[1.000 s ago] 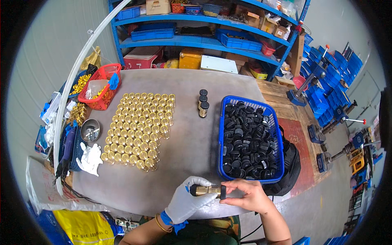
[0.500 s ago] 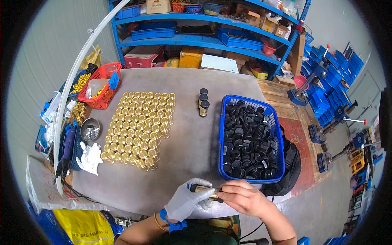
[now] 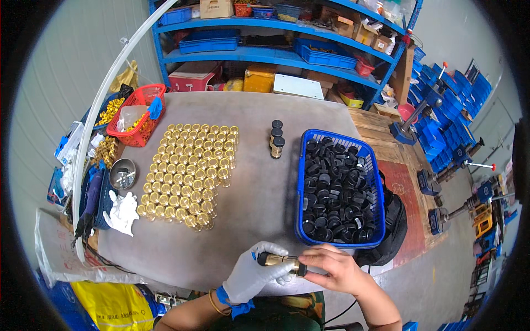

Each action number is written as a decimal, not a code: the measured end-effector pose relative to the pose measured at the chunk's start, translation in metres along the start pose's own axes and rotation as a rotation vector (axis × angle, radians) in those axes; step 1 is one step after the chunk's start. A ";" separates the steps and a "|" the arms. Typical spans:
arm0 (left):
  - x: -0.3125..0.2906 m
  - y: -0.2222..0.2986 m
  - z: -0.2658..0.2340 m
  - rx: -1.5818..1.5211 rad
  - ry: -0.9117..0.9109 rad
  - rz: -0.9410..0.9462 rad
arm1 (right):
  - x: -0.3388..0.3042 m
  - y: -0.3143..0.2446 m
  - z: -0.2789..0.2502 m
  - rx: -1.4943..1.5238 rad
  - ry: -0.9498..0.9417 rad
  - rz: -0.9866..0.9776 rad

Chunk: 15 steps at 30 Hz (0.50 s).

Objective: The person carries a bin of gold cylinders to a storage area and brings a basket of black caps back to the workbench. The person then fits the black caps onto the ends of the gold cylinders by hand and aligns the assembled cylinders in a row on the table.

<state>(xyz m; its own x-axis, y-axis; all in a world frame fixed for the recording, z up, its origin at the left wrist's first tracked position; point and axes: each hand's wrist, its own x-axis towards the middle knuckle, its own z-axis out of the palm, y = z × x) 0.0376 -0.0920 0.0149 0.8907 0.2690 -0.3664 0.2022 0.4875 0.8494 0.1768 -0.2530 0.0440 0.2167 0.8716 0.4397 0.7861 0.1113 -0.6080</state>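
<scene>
My left hand (image 3: 244,275), in a pale grey glove, is closed round a brass-coloured cylinder (image 3: 287,265) with black ends, held lying sideways just over the table's near edge. My bare right hand (image 3: 338,270) has its fingers and thumb at the black cap (image 3: 302,269) on the cylinder's right end. Beyond, three similar black-capped cylinders (image 3: 277,144) stand in a short line. To the right of them a blue basket (image 3: 300,204) is full of loose black caps (image 3: 334,190). Many gold-topped cylinders (image 3: 187,171) stand in close rows at left.
A red basket (image 3: 124,135), a metal bowl (image 3: 122,174) and a crumpled white glove (image 3: 122,213) lie along the table's left side. A black bag (image 3: 393,226) sits beside the blue basket. Blue shelving (image 3: 248,54) stands behind, and hand presses (image 3: 406,129) are at right.
The cylinder shows more between my hands. My right fingers have shifted and loosened slightly round its black end. The rest stays in place; the view has moved a little.
</scene>
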 end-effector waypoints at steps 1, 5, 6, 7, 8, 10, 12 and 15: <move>0.000 0.000 0.000 0.010 0.006 -0.001 | 0.001 0.001 -0.001 0.017 0.003 0.003; 0.003 -0.007 0.000 0.232 0.004 0.233 | -0.001 -0.003 -0.007 0.058 -0.085 0.178; 0.004 -0.008 0.001 0.219 -0.011 0.320 | -0.001 -0.004 -0.006 0.065 -0.067 0.158; 0.004 -0.009 0.001 0.226 -0.010 0.359 | -0.001 -0.005 -0.006 0.069 -0.090 0.172; 0.004 -0.008 0.000 0.254 0.008 0.333 | 0.000 -0.005 -0.005 0.084 -0.057 0.125; 0.002 -0.005 -0.002 0.096 -0.015 0.157 | 0.003 -0.003 -0.004 -0.006 -0.046 -0.041; 0.001 0.000 -0.004 -0.035 -0.022 -0.026 | 0.005 0.000 -0.005 -0.192 -0.094 -0.270; 0.002 0.004 -0.004 -0.111 -0.035 -0.086 | 0.004 0.003 -0.007 -0.179 -0.092 -0.196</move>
<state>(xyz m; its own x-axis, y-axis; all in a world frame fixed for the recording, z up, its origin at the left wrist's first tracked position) 0.0380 -0.0861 0.0160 0.8862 0.1944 -0.4206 0.2333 0.5972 0.7674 0.1843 -0.2525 0.0491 0.0033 0.8822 0.4709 0.8992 0.2034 -0.3873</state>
